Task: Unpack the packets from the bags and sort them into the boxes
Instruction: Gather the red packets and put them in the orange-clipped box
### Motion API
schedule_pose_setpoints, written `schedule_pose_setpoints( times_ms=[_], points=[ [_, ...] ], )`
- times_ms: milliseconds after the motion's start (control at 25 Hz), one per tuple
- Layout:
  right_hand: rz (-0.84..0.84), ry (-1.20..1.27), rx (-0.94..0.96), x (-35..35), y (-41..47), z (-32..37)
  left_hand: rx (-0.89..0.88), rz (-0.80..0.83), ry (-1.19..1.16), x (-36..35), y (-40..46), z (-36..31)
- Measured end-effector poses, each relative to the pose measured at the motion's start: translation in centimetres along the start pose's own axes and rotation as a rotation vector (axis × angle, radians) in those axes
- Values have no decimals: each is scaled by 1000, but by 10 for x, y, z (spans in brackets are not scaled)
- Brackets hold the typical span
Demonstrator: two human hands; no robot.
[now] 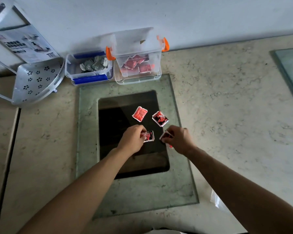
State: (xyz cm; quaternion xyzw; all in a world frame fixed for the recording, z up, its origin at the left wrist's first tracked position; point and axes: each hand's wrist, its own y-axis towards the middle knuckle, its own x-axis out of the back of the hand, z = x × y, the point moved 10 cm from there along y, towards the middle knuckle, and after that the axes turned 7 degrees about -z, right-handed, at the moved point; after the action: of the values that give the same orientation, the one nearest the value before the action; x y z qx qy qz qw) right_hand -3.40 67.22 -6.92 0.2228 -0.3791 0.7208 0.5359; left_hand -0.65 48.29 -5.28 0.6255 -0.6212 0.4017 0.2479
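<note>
Now both hands (134, 139) (178, 138) grip packets (149, 136) (red).

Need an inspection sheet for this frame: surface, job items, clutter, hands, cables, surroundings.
Surface: marble counter with an inset glass panel, dark at its centre.
Job's things: two loose red packets on the dark glass; blue-clipped box holds grey packets; orange-clipped box holds red packets, both at the wall, lids off or open.
Clutter: perforated metal rack and its printed carton at far left; clear plastic bag beside the right forearm.
Hands: left hand pinches a red packet; right hand grips another.
Cables: nothing seen.
Surroundings: plain white wall; second glass panel at right edge.
</note>
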Motion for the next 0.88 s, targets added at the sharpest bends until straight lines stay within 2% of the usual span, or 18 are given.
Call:
schedule_pose_setpoints(
  times_ms=[80, 200, 280, 440, 520, 600, 760, 880],
  points=[
    [-66, 55, -8, 8, 28, 12, 17, -36, -24, 9, 21, 3],
    [-63, 119, -40, 1, 60, 18, -11, -70, -16, 18, 55, 4],
    [-63, 71, -69, -8, 71, 15, 5, -34, 53, 15, 75, 11],
    [-167, -30, -36, -6, 77, 13, 97, 48, 254, 10, 96, 24],
    [-158, -18, -35, -6, 77, 15, 108, 38, 235, 12, 96, 19],
    [-149, 110, -79, -7, 74, 16, 156, 0, 100, 14, 92, 20],
    [-115, 691, -286, -11, 61, 18, 390, -42, -369, 7, 70, 38],
    [-78, 707, -200, -12, 62, 42, 512, -74, -817, 6, 68, 41]
  ],
)
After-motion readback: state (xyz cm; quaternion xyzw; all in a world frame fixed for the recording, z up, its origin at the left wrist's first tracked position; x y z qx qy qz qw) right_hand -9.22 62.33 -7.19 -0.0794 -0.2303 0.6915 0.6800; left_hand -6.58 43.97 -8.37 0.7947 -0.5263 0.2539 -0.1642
